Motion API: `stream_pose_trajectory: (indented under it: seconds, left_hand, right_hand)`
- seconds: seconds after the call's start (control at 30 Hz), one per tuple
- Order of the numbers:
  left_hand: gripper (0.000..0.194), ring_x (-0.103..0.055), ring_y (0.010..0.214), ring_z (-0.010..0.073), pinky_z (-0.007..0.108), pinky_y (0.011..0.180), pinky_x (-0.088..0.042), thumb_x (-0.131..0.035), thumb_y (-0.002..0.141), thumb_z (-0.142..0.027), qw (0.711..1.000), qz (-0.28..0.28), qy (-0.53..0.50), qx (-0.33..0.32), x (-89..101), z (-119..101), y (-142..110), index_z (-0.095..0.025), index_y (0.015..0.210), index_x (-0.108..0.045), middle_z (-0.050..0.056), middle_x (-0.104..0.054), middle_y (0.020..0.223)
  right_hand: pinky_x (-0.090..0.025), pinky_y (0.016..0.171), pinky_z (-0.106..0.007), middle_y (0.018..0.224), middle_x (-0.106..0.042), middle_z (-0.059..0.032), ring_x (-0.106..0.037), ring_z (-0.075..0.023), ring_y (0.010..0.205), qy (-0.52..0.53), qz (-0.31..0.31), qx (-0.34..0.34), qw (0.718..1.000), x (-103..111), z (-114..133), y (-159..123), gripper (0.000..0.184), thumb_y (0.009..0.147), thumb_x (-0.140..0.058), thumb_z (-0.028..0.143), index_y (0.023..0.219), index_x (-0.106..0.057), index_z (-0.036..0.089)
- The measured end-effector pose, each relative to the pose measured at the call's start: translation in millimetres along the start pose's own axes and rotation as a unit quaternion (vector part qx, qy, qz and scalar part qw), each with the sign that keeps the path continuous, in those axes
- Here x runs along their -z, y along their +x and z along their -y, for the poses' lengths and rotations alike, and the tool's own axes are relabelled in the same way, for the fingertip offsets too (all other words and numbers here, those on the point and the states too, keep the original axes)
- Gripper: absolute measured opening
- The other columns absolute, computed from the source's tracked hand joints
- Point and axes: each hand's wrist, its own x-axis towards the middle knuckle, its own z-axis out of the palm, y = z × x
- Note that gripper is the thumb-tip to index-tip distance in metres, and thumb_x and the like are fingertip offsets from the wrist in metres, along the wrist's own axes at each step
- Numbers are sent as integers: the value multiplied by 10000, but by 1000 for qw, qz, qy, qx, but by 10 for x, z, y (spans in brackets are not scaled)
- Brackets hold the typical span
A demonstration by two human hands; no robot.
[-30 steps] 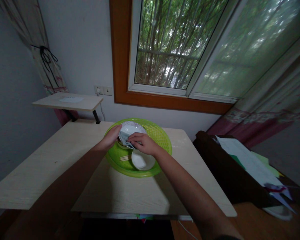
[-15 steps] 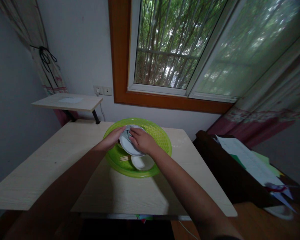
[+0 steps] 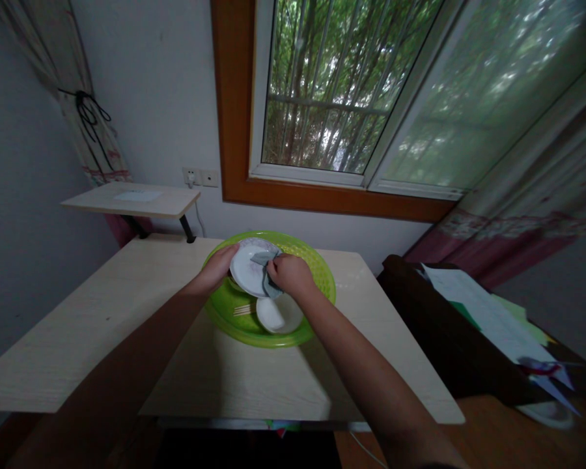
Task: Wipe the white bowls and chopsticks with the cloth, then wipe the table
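Observation:
My left hand (image 3: 218, 268) grips the left rim of a white plate (image 3: 247, 270) and holds it tilted over a round green plastic basket (image 3: 317, 273) on the table. Against the plate's right side my right hand (image 3: 288, 275) is closed on a grey cloth (image 3: 268, 273). Below my right hand a white bowl (image 3: 276, 316) lies in the basket. Wooden chopsticks (image 3: 243, 309) lie in the basket to the left of the bowl.
The basket stands on a light wooden table (image 3: 127, 312) under a window. A small wall shelf (image 3: 131, 198) hangs at the left beside a tied curtain. A dark cabinet (image 3: 434, 332) with papers (image 3: 488, 312) on top stands to the right.
My right hand has slid the cloth across the plate from its upper part to its right side. The plate has tipped a little in my left hand.

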Motion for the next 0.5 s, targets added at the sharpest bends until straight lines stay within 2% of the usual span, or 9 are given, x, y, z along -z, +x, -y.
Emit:
stream_pose_trajectory:
  seconds: [0.13, 0.23, 0.3, 0.4, 0.5]
  left_hand:
    - [506, -692, 1069, 312, 434, 944, -547, -610, 875, -562, 1000, 9, -13, 20, 16, -14, -12, -138, 1118, -740, 120, -776, 1066]
    - [490, -703, 1031, 300, 425, 924, -554, -597, 886, -567, 999, 21, -13, 21, 24, 9, -9, -149, 1098, -741, 116, -774, 1047]
    - [484, -707, 1005, 286, 419, 915, -558, -594, 887, -568, 999, 30, -17, 16, 19, 26, -4, -154, 1090, -739, 114, -771, 1054]
    - [470, -706, 997, 277, 407, 898, -561, -618, 869, -558, 999, 40, -19, 24, -1, 33, 3, -157, 1081, -740, 112, -770, 1060]
    - [456, -702, 1008, 277, 403, 908, -555, -649, 848, -552, 998, 50, -16, 43, -21, 30, 5, -153, 1044, -750, 117, -772, 1066]
  right_hand:
    - [-479, 753, -294, 827, -750, -113, -680, -202, 769, 85, 9, 129, 988, -12, -24, -14, 400, 1020, -491, 340, 798, -770, 158]
    - [-495, 783, -284, 800, -738, -77, -669, -178, 773, 188, 4, 237, 953, -23, -21, -29, 375, 1019, -491, 298, 783, -749, 165]
    - [-517, 854, -292, 919, -763, -80, -690, -175, 867, 258, -1, 289, 922, -32, -2, -37, 337, 1018, -474, 270, 878, -763, 168]
    - [-502, 1019, -347, 1209, -739, -107, -679, -192, 1111, 317, -6, 342, 885, -54, 37, -39, 327, 1011, -454, 241, 1148, -742, 167]
    - [-443, 1124, -413, 1367, -666, -121, -601, -219, 1274, 298, -14, 355, 886, -93, 65, -26, 392, 1021, -455, 261, 1346, -653, 167]
